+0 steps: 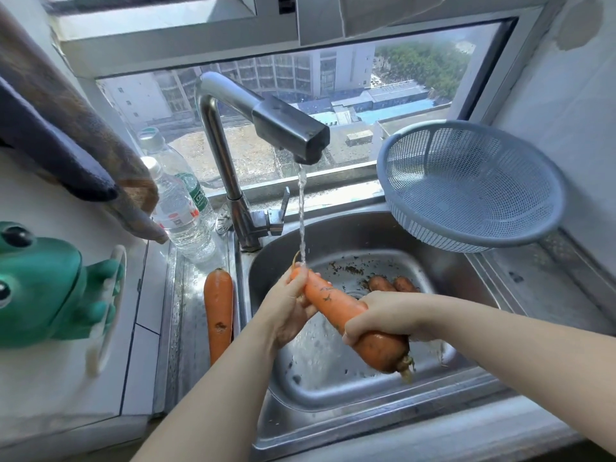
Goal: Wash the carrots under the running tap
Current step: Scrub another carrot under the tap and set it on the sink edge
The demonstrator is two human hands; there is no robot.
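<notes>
Both hands are on the carrot (333, 303) here. The left hand (288, 306) sits at its thin far end, palm turned in toward it, fingers curled round the tip. The right hand (383, 316) is wrapped over the thick near part, back of the hand up, fingers closed tight round it. Both forearms are bare: the left one comes up from below the carrot, the right one angles in from its right side.
</notes>
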